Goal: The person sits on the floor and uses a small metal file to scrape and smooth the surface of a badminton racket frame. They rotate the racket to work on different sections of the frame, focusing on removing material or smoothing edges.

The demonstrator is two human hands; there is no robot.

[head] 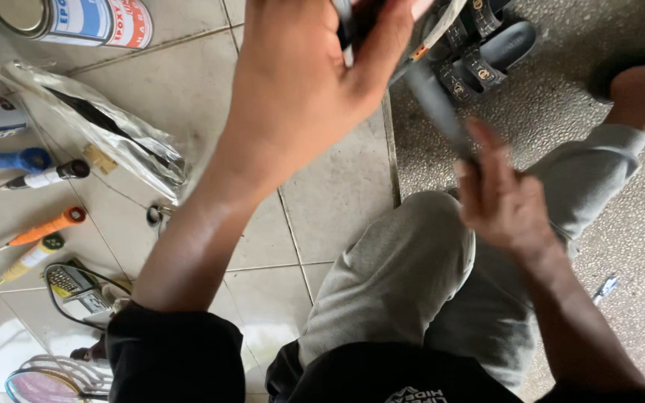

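My left hand point(304, 82) is raised near the top of the view, fingers curled round the upper end of a dark thin shaft point(434, 104). The shaft slants down to the right into my right hand point(505, 205), which is blurred and grips its lower part above my grey-trousered knee point(404, 276). A pale strip point(442, 22) hangs off the shaft near my left hand. What the shaft belongs to is hidden by my hands.
On the tiled floor at left lie several racket handles point(46, 227), a crumpled clear plastic bag point(106, 127), a tin can point(76, 19) and a racket head point(46, 384). Black sandals point(487, 45) rest on the rough concrete at top right.
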